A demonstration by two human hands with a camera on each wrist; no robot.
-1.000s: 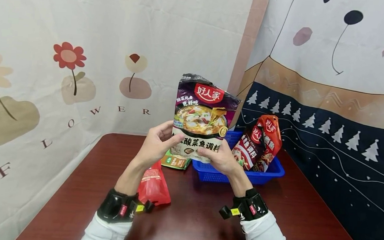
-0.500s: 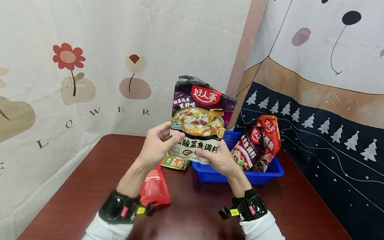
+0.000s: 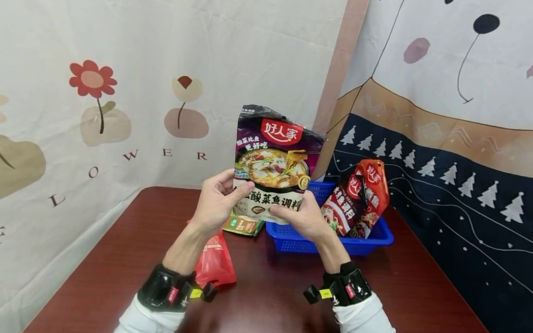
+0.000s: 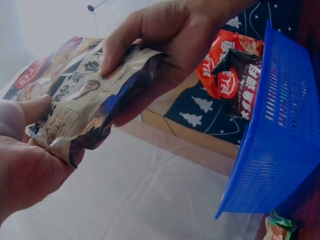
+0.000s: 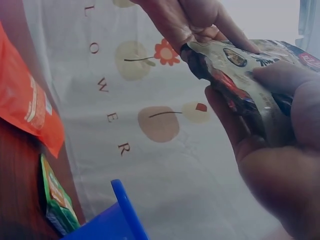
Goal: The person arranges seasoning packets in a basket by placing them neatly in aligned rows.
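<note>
Both hands hold up a dark purple and cream seasoning packet (image 3: 276, 162), its printed front with a bowl of fish facing the head camera. My left hand (image 3: 216, 201) grips the packet's lower left edge, thumb on the front. On the lower right side, my right hand (image 3: 308, 219) pinches it the same way, thumb across the cream part. In the left wrist view the packet (image 4: 82, 100) looks plump, with a creased bottom edge. The fingers behind it are mostly hidden in the head view.
Behind the right hand stands a blue plastic basket (image 3: 335, 246) holding a dark red packet (image 3: 344, 204) and an orange-red packet (image 3: 375, 196). On the brown table (image 3: 258, 308) lie a red packet (image 3: 216, 263), partly behind the left forearm, and a green-orange packet (image 3: 243, 226).
The held packet has shifted slightly left in the head view, and both hands keep their grip. The basket and the packets on the table stay where they were.
</note>
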